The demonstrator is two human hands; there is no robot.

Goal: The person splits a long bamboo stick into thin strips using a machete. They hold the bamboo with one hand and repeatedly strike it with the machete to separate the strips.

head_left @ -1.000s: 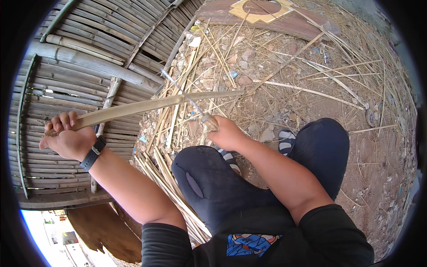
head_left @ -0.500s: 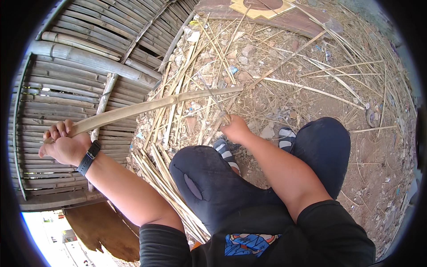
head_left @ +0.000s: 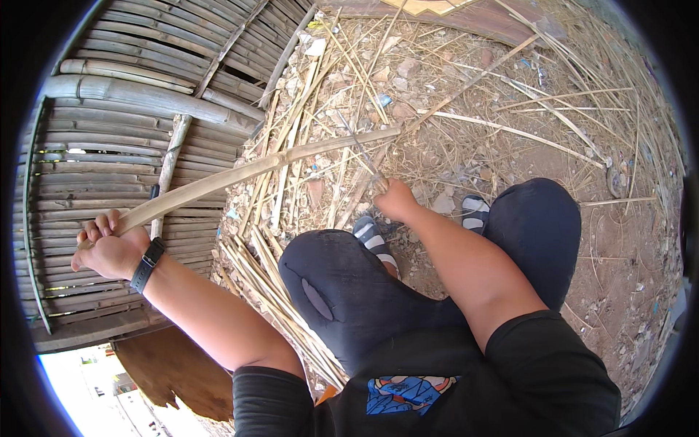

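A long, pale split bamboo strip (head_left: 240, 173) reaches from the left across to the middle of the view. My left hand (head_left: 113, 246), with a watch strap at the wrist, is closed around its near end. My right hand (head_left: 397, 200) grips the handle of a knife (head_left: 362, 151) with a long, narrow dark blade. That blade points up and left and crosses the strip close to its far end; whether it cuts into the bamboo, I cannot tell.
Bamboo slat fencing (head_left: 102, 175) stands at the left. Split bamboo strips (head_left: 273, 280) lie in a pile beside my left knee. Several loose strips, straw and stones litter the ground, and a brown wooden panel (head_left: 488, 22) lies at the far side.
The view has shifted slightly. My right hand and the knife sit a little farther forward and right, and the bamboo strip's far end appears slightly higher. Both hands keep their hold.
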